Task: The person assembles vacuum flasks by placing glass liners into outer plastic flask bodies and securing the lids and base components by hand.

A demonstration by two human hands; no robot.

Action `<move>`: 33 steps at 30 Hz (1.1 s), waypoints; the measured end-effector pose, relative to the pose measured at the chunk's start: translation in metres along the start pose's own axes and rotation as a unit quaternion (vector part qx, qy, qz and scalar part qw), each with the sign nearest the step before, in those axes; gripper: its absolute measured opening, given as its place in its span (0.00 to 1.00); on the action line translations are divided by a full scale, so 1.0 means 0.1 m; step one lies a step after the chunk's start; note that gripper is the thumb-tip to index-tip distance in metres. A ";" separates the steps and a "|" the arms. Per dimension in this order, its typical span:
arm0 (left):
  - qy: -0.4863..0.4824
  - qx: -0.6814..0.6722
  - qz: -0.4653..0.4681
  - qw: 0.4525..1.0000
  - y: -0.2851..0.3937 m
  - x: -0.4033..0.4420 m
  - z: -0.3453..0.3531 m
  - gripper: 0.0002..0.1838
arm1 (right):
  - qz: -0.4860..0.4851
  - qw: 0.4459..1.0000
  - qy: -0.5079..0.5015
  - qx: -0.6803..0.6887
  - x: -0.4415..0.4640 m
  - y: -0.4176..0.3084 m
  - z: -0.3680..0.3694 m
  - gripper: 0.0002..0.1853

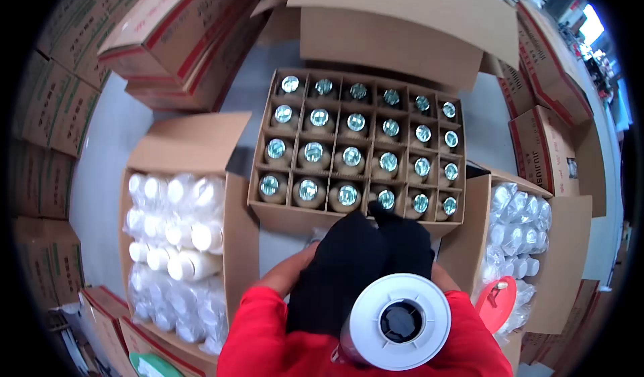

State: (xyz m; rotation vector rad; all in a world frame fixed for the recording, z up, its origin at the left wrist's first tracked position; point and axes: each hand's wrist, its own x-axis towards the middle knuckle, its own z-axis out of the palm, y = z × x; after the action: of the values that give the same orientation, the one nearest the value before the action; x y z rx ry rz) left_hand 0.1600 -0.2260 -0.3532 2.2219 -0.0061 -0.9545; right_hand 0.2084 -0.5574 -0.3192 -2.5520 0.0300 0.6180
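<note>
Below the front edge of the divided carton, my left hand reaches forward beside a black-clothed knee or similar black cloth. Its fingers are hidden behind the black shape. Only a small part of my right hand shows at the other side of the black cloth, and its fingers are hidden too. Close to my chest is a white round-based cylinder with a dark centre opening. I cannot see a hand on it. Silvery glass-like round tops fill the carton's cardboard cells.
An open box of white plastic-wrapped bottles stands left. Another open box of wrapped white pieces stands right, with a red oval piece on it. Stacked cartons line the left; more cartons stand right.
</note>
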 end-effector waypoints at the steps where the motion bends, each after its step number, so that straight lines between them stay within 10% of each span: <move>1: -0.001 -0.013 0.013 1.000 0.01 0.02 -0.10 0.17 | -0.001 1.000 0.009 -0.005 0.00 0.02 -0.01 0.23; 9: 0.034 -0.481 0.136 0.866 0.60 -0.96 -1.70 0.18 | -0.104 0.984 0.090 -0.110 0.19 -0.06 -0.51 0.24; 11: 0.101 -0.502 0.112 0.852 0.52 -0.97 -1.91 0.19 | -0.139 0.981 -0.073 -0.115 0.38 -0.20 -1.01 0.30; 13: 0.172 -0.396 0.150 0.890 0.35 -0.80 -2.01 0.20 | -0.212 0.948 -0.232 -0.047 0.90 0.09 -1.10 0.28; 15: 0.138 -0.255 0.085 0.953 0.37 -0.63 -2.10 0.16 | -0.332 0.939 -0.053 -0.080 0.67 -0.65 -2.16 0.21; 18: 0.196 0.066 0.161 0.965 0.35 -0.27 -1.58 0.16 | -0.297 0.945 -0.132 -0.018 0.93 -1.13 -2.74 0.22; 23: -0.026 -0.151 0.133 0.979 0.33 0.23 -0.48 0.15 | -0.234 0.890 -0.390 -0.021 0.52 -0.73 -1.43 0.21; 26: 0.059 0.105 0.283 0.952 1.63 -0.22 -1.24 0.14 | -0.198 0.910 -0.364 -0.009 0.33 -0.52 -0.45 0.21; 33: -0.126 0.018 0.180 0.975 1.12 -0.22 -1.08 0.15 | -0.162 0.950 -0.267 0.013 0.47 -0.61 0.41 0.21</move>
State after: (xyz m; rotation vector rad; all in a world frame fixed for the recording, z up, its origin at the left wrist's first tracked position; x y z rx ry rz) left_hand 0.2413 -0.2386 -0.2191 2.0228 -0.5280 -1.0259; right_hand 0.2417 -0.4800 -0.3423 -2.2094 -0.5507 1.1333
